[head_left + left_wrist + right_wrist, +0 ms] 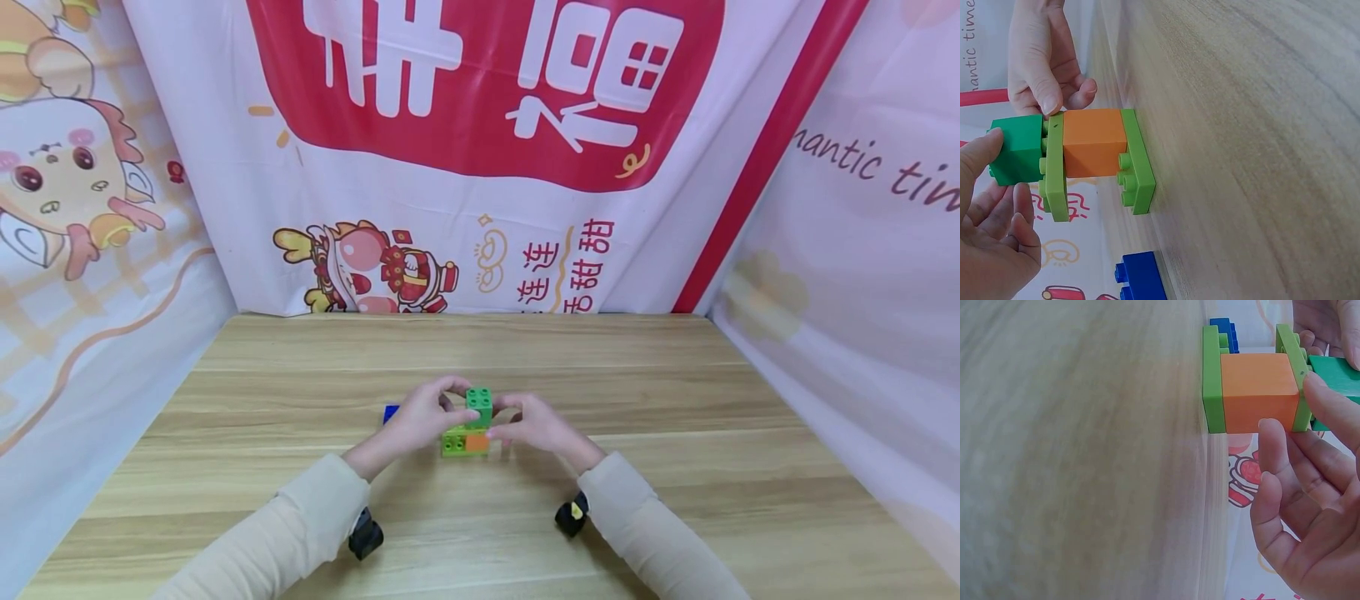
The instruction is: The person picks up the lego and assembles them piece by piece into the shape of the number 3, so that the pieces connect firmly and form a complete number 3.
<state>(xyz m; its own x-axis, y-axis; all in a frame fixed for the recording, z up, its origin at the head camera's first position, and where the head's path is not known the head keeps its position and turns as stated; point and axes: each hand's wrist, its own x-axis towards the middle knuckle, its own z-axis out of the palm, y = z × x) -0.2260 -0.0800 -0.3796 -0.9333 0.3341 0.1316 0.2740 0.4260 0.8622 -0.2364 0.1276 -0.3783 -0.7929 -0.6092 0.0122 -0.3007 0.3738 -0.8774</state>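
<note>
A small stack of toy building bricks stands on the table, with a light green flat brick [1140,165] at the bottom. On it sits an orange brick [1094,144], topped by a second light green flat brick [1055,178]. My left hand [418,414] pinches a dark green square brick [480,408] between thumb and fingers, right above the upper flat brick; a narrow gap with studs shows between them. From the other side my right hand [538,425] pinches the end of the upper flat brick, thumb on top. Its other fingers curl loosely beside the orange brick.
A blue brick [1143,277] lies on the table just left of the stack, partly behind my left hand in the head view. Wood-grain table [480,533] extends all around. Printed cloth [480,192] hangs at the back and both sides.
</note>
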